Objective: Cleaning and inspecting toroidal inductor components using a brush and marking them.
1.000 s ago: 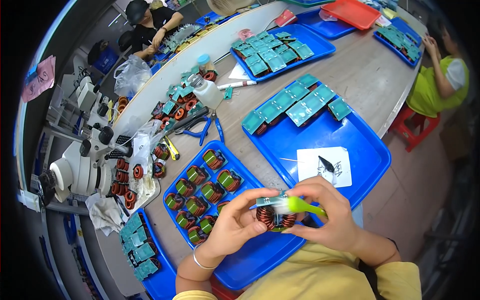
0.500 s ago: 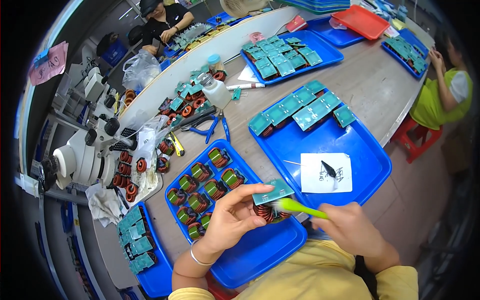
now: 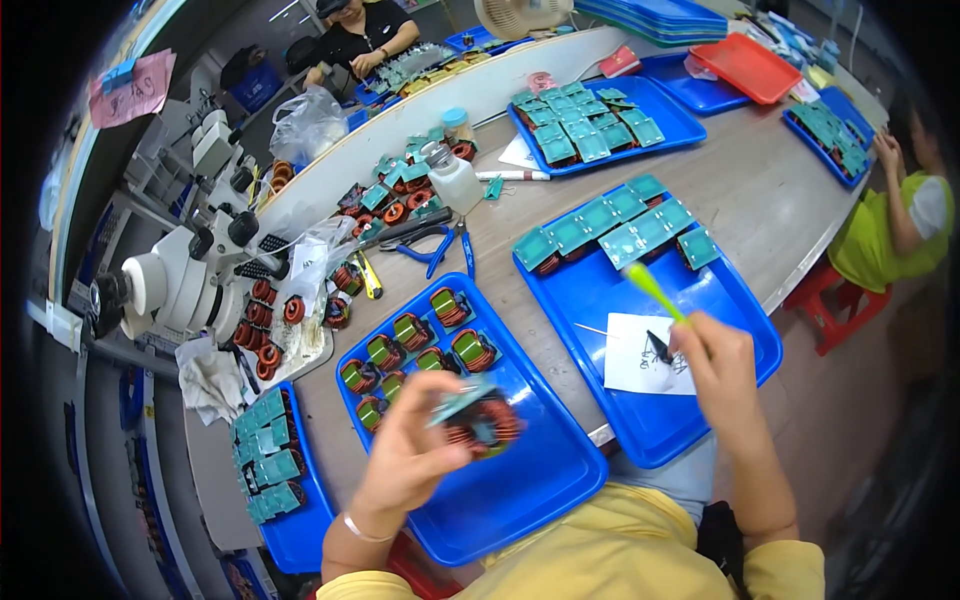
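Green-handled, the brush (image 3: 650, 288) was gripped by the right hand (image 3: 722, 368); the blurred coil board (image 3: 484, 424), seemingly pinched by the left hand (image 3: 412, 440), was best steadied.

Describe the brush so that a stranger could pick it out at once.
Find the blue tray with the white paper lying in it. Over that tray is the person's right hand, gripping the brush, whose head end points away from the person. It is slim and bright lime green, unlike the flat, darker teal boards just beyond it.
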A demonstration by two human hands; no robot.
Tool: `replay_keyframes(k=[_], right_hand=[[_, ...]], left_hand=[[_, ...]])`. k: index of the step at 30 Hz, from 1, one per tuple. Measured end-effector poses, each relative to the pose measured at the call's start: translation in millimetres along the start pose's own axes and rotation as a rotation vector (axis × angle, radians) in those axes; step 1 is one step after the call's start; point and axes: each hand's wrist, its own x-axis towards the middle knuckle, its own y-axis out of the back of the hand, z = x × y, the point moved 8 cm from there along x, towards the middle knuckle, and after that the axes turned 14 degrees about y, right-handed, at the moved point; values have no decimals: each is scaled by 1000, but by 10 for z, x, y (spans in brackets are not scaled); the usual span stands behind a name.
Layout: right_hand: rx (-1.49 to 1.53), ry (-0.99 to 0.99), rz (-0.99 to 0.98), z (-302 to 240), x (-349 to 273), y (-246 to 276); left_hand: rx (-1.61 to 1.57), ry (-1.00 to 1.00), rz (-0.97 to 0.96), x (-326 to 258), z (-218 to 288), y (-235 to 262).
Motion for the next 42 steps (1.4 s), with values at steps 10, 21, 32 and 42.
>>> replay_keyframes(k=[10, 21, 32, 42], right_hand=[[-503, 430, -296, 561, 802, -749], [-547, 505, -270, 495, 755, -616], [378, 311, -397, -196, 495, -353], [1033, 14, -764, -499, -3, -741]], left_hand=[[506, -416, 1118, -1876, 538, 1350], [1636, 5, 1401, -2405, 142, 1640], [1631, 239, 1399, -2237, 69, 1774], [1382, -529, 290, -520, 456, -358]])
